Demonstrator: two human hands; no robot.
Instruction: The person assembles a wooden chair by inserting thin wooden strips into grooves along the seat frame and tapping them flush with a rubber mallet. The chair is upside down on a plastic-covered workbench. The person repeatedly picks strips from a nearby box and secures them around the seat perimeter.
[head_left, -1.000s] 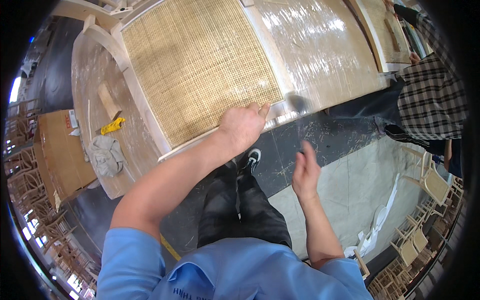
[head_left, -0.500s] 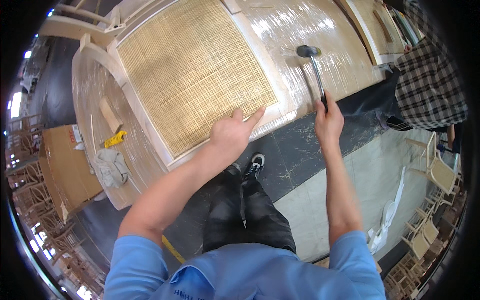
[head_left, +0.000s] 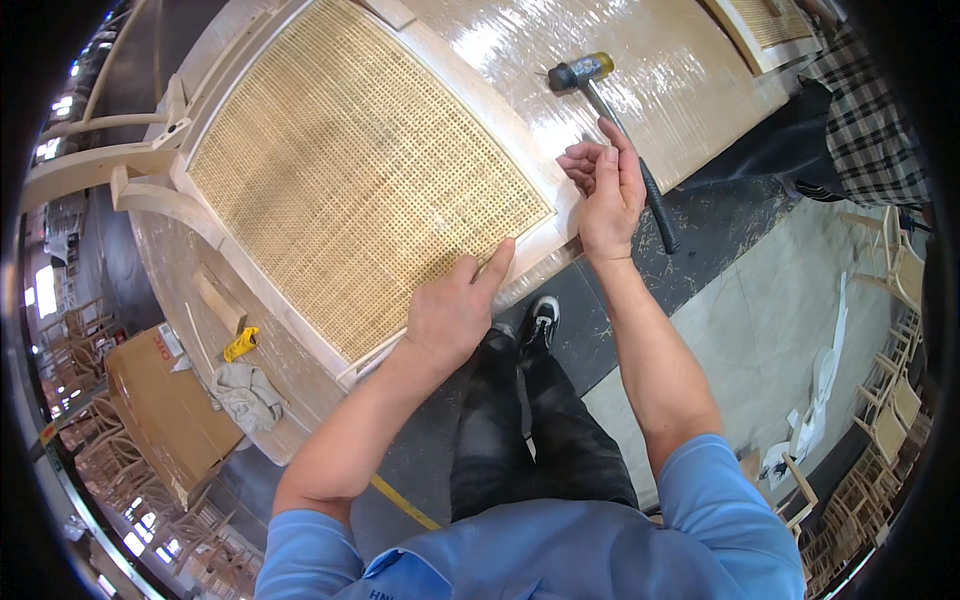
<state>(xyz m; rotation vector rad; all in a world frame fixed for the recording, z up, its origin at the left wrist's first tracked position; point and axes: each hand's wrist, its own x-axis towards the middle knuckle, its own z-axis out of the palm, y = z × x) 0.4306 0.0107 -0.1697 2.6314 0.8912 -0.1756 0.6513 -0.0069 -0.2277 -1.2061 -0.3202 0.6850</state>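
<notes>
A chair seat frame of pale wood [head_left: 232, 240] lies on the wrapped table, with a woven cane panel [head_left: 350, 170] set in it. A thin wooden strip [head_left: 372, 356] runs along the panel's near edge. My left hand [head_left: 450, 310] rests on that edge, index finger stretched toward the near right corner; its lower fingers are partly hidden. My right hand [head_left: 610, 205] is beside the frame's right corner, fingers apart and loosely bent, holding nothing. Just beyond it lies a mallet [head_left: 625, 135] with a black and yellow head, its handle end reaching past the table edge.
At the table's left are a wood block [head_left: 220, 300], a yellow-handled cutter [head_left: 241, 345] and a grey cloth [head_left: 248, 396]. A cardboard box [head_left: 165, 410] stands left of the table. A person in a checked shirt [head_left: 870, 125] works at the right; chairs [head_left: 890, 420] stand behind.
My right hand has let go of the mallet and moved left toward the frame's corner. The mallet now lies on the table. My left hand stays at the panel's near edge.
</notes>
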